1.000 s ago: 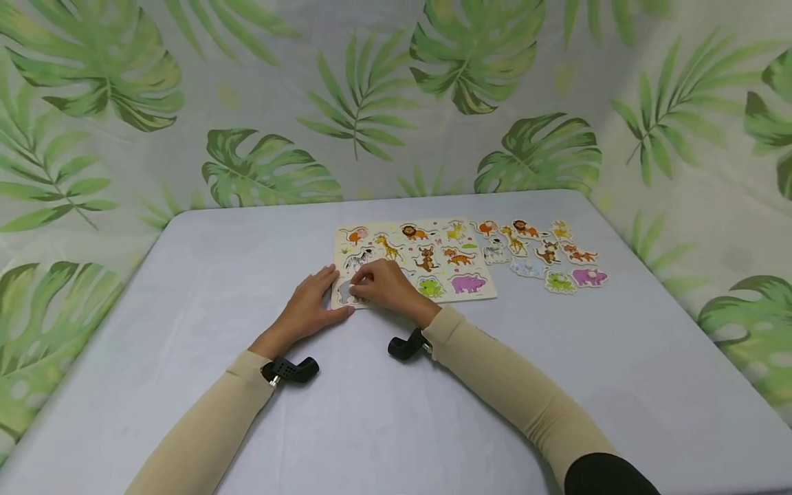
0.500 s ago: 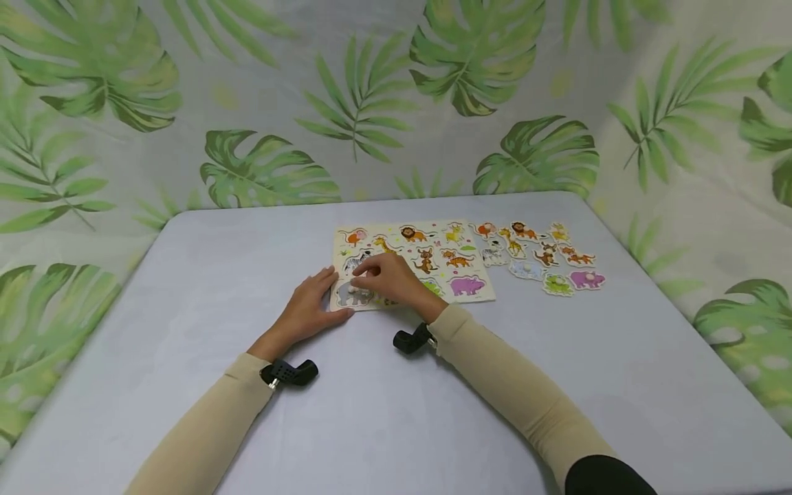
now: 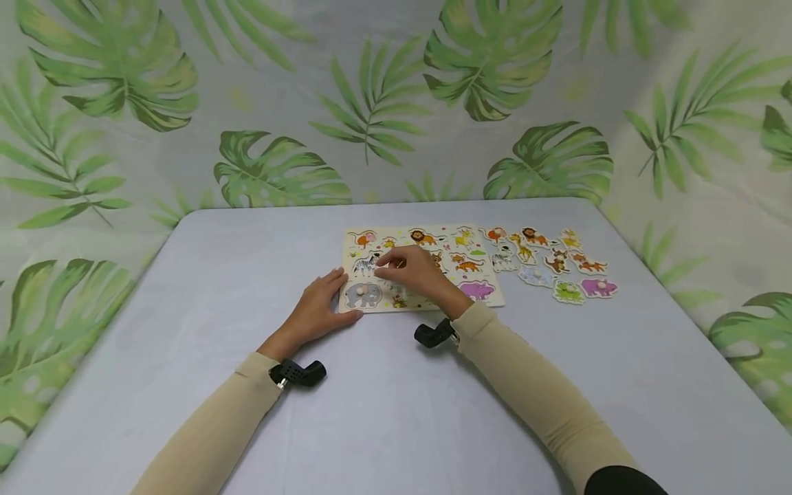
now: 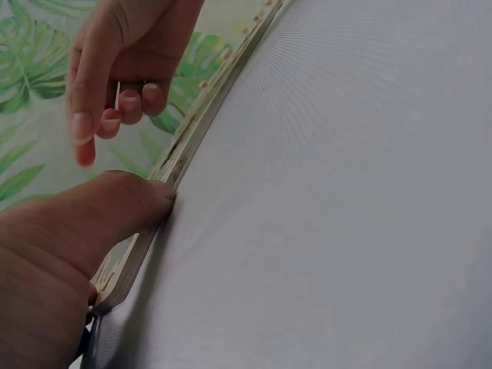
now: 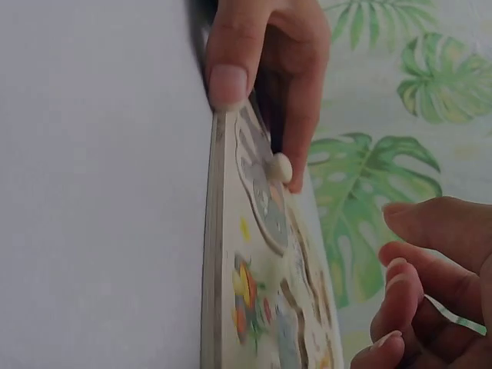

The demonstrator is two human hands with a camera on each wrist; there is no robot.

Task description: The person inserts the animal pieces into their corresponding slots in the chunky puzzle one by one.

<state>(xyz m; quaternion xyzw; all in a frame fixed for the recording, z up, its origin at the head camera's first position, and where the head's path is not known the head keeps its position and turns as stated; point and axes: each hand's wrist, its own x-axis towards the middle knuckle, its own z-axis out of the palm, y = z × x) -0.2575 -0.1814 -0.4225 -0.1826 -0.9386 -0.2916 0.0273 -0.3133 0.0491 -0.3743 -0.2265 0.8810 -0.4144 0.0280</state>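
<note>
A wooden animal puzzle board [image 3: 392, 232] lies on the table. My left hand [image 3: 318, 302] holds its near left corner, fingers along the left edge and thumb [image 4: 131, 196] at the near edge. A grey elephant piece [image 3: 364, 295] with a pale round knob [image 5: 280, 167] sits in the outline at that corner. My right hand [image 3: 421, 271] is over the middle of the board, covering part of the pictures. Nothing is between its thumb and index finger, which stand apart; its other fingers are loosely bent in the left wrist view.
Right of the board lie several loose animal pieces, among them a lion [image 3: 535, 237], a zebra [image 3: 504, 259], a green frog [image 3: 568, 292] and a purple hippo [image 3: 599, 287]. A leaf-patterned cloth [image 3: 383, 172] hangs behind the white table [image 3: 371, 426].
My right hand has let go of the elephant piece's knob and moved up and right, leaving the piece in full view. My left hand keeps its place at the board's corner.
</note>
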